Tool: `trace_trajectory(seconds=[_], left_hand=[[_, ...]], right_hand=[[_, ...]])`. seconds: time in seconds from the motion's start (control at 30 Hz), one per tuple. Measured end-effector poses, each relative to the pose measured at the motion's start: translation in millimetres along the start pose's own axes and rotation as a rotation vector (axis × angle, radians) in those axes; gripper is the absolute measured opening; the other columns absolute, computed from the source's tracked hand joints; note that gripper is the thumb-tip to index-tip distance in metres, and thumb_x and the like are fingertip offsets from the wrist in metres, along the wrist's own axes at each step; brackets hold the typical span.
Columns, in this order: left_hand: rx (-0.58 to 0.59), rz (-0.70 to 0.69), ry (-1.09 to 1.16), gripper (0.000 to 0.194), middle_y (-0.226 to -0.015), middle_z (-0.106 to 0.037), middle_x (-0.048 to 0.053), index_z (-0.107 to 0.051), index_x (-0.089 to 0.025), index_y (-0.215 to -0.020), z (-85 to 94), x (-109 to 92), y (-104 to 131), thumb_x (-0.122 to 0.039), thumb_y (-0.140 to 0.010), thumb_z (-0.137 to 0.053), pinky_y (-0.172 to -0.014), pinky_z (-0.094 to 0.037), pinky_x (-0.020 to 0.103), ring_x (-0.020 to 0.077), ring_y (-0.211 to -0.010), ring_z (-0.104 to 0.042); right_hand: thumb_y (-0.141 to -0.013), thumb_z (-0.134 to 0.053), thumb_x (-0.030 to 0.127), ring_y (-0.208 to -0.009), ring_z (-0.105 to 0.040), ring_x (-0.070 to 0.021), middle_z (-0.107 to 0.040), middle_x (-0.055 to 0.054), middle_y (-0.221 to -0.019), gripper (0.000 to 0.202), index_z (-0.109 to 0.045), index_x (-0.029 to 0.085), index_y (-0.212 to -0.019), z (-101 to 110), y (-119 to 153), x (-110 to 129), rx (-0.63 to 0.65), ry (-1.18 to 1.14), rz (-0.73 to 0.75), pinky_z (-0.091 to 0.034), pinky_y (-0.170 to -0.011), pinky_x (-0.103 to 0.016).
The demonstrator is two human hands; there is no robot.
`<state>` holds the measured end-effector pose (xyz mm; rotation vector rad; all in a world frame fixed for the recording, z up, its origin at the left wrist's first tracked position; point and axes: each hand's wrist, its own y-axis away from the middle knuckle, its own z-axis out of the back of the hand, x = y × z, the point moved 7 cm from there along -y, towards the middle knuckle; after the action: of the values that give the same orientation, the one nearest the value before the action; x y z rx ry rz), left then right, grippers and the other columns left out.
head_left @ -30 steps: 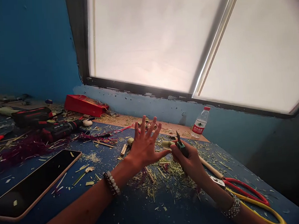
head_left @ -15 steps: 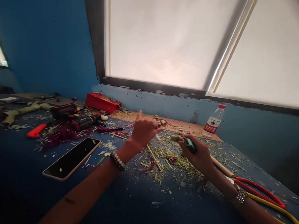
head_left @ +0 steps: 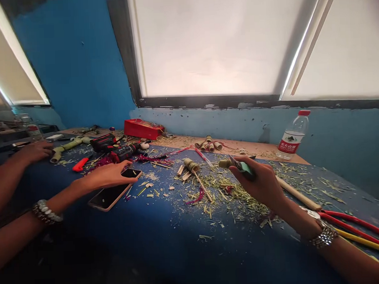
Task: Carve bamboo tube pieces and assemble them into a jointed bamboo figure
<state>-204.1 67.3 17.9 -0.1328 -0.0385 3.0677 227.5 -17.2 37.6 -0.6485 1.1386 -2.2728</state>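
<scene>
Currently my right hand (head_left: 263, 181) grips a green utility knife (head_left: 246, 169) and a short bamboo piece (head_left: 224, 163), both over the shavings (head_left: 242, 196); my left hand (head_left: 111, 175), fingers parted, looks unladen above the smartphone (head_left: 107, 199). Some cutting seems done; what remains I cannot tell from here

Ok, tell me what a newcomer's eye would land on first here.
Probably the bright window behind the table. Then the red box below the window's lower-left corner and the red-capped bottle at right. Nearer, the right hand holds a teal cutter and a bamboo piece near scattered shavings.
</scene>
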Motion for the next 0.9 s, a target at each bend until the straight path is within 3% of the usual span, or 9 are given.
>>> trace_trajectory(seconds=[0.1,0.27,0.57,0.73,0.9], left_hand=[[0.037,0.054,-0.022,0.091,-0.127,-0.068,0.017,-0.044,-0.024,-0.147,-9.0,-4.9,7.1,-0.074,-0.072,-0.056,-0.072,-0.049,0.042,0.0419,-0.105,-0.067],[-0.003,0.062,-0.033,0.083,-0.132,-0.066,0.014,-0.039,-0.028,-0.144,-6.4,-11.9,14.3,-0.067,-0.073,-0.057,-0.076,-0.048,0.04,0.0395,-0.11,-0.066],[-0.022,0.059,-0.014,0.084,-0.131,-0.067,0.014,-0.038,-0.026,-0.144,-1.2,-10.5,22.1,-0.069,-0.074,-0.056,-0.071,-0.047,0.035,0.0356,-0.102,-0.07],[0.005,0.051,-0.001,0.101,-0.142,-0.06,0.017,-0.025,-0.025,-0.154,-5.0,-6.2,26.8,-0.077,-0.073,-0.053,-0.075,-0.048,0.036,0.0401,-0.116,-0.064],[-0.027,0.058,-0.035,0.093,-0.14,-0.061,0.016,-0.03,-0.023,-0.152,-7.8,-4.2,29.8,-0.073,-0.076,-0.05,-0.077,-0.049,0.038,0.0403,-0.114,-0.065]], right_hand=[[-0.095,-0.059,0.041,-0.044,-0.052,-0.0128,-0.062,0.002,-0.058,0.027,-0.067,0.017,-0.102,2.3,-0.1,0.4,-0.02,0.009,0.0,-0.038,-0.048,-0.024],[-0.096,-0.058,0.044,-0.046,-0.054,-0.0131,-0.063,0.001,-0.06,0.028,-0.067,0.017,-0.1,2.0,0.0,-1.1,-0.017,0.001,-0.014,-0.038,-0.049,-0.024],[-0.096,-0.058,0.045,-0.042,-0.048,-0.0123,-0.058,0.003,-0.054,0.028,-0.067,0.02,-0.102,-0.6,0.0,0.7,0.014,-0.032,0.002,-0.036,-0.045,-0.024],[-0.095,-0.058,0.044,-0.042,-0.049,-0.0126,-0.06,0.003,-0.055,0.027,-0.068,0.02,-0.103,-1.6,1.0,-0.9,0.024,-0.055,-0.005,-0.036,-0.045,-0.025],[-0.095,-0.06,0.041,-0.042,-0.051,-0.0121,-0.06,0.003,-0.054,0.023,-0.068,0.021,-0.104,-5.0,2.2,-1.2,0.039,-0.049,0.015,-0.037,-0.045,-0.024]])
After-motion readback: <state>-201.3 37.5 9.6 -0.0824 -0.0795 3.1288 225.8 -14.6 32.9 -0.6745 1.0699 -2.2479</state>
